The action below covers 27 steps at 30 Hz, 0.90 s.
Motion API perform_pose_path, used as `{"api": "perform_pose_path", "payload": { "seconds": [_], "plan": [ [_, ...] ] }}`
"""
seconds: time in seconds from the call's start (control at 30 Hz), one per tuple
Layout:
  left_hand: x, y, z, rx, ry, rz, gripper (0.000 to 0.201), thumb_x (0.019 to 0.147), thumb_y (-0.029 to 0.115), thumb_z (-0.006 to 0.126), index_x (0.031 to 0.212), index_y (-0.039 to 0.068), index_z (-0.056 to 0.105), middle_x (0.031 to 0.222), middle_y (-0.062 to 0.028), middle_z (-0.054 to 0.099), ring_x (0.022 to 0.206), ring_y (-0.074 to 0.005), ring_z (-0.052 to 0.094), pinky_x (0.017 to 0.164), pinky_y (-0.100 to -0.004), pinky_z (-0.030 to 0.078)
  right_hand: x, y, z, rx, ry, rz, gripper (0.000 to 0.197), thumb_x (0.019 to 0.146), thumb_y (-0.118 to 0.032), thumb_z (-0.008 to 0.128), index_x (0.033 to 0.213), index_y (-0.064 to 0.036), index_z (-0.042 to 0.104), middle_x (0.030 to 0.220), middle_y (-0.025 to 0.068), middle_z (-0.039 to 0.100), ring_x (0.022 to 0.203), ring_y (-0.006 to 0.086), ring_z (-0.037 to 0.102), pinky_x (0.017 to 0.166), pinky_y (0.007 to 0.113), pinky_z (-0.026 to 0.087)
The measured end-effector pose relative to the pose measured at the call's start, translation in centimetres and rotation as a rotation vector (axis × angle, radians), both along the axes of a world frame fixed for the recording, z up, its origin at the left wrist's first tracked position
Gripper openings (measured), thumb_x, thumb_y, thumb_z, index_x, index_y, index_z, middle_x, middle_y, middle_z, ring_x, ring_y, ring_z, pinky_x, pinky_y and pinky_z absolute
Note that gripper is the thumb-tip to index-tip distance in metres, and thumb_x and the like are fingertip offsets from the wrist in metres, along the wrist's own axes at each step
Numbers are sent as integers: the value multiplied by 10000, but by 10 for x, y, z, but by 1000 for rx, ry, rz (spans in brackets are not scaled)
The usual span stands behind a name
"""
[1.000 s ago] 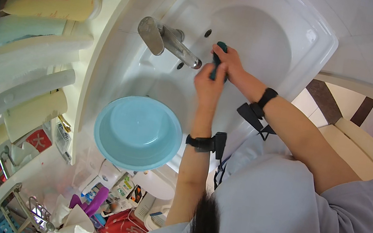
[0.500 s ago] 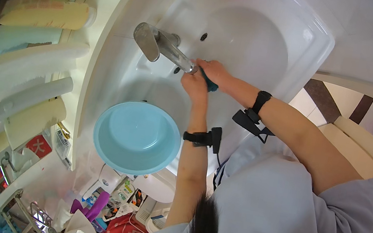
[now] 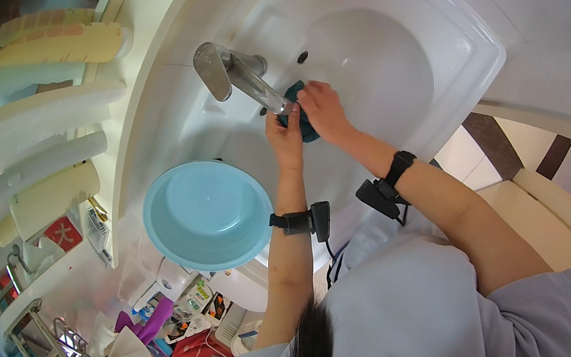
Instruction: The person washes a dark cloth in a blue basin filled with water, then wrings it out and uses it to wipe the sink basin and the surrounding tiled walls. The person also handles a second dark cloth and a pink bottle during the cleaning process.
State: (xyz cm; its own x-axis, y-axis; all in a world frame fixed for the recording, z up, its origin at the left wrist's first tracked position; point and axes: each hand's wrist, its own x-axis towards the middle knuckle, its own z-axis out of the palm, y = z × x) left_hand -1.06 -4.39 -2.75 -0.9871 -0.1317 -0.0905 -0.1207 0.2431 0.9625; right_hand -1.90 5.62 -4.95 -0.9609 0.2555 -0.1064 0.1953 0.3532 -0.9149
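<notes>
Cloth [image 3: 309, 130] (dark green), apparently bunched | left hand [image 3: 284, 137], right hand [image 3: 324, 111]: both are holding it | tap [image 3: 256, 87] is standing near

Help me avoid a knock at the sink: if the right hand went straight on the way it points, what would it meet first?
Past the dark green cloth it touches, the right hand would probably meet the faucet first; depth is unclear.

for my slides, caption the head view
Left hand and right hand hold a dark green cloth beside a tap over a white sink.
</notes>
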Motion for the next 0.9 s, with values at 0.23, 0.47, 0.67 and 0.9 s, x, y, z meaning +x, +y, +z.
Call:
{"api": "perform_pose_path", "payload": {
  "seconds": [0.23,0.47,0.67,0.9],
  "plan": [
    [24,51,28,-252,72,-164,241,812,206,688,816,-6,576,661,-93,544,605,-167,521,594,-316,441,25,26,-69,-1787,-596,77,370,931,-413,440,1003,-77,579,898,65,612,849,232,587,743,422,481],
    [-14,13,-13,-476,70,69,242,874,171,581,782,-52,558,732,-206,595,676,-316,589,635,-401,453,9,5,1,-1135,-640,-271,293,899,-313,536,967,-31,575,849,66,594,743,179,588,638,349,491],
    [-18,-17,-24,307,-100,340,287,887,149,574,1075,-47,481,997,-161,580,852,-237,580,756,-349,472,-5,27,24,-1028,-738,-322,434,880,-425,546,1174,-112,486,1160,55,514,1047,181,506,864,388,431],
    [23,50,12,-196,138,-129,232,837,172,659,900,-13,535,852,-143,589,755,-237,573,678,-340,473,19,22,-87,-1924,-578,40,323,907,-369,531,1018,-66,546,947,67,590,830,200,586,717,378,495]
  ]
}}
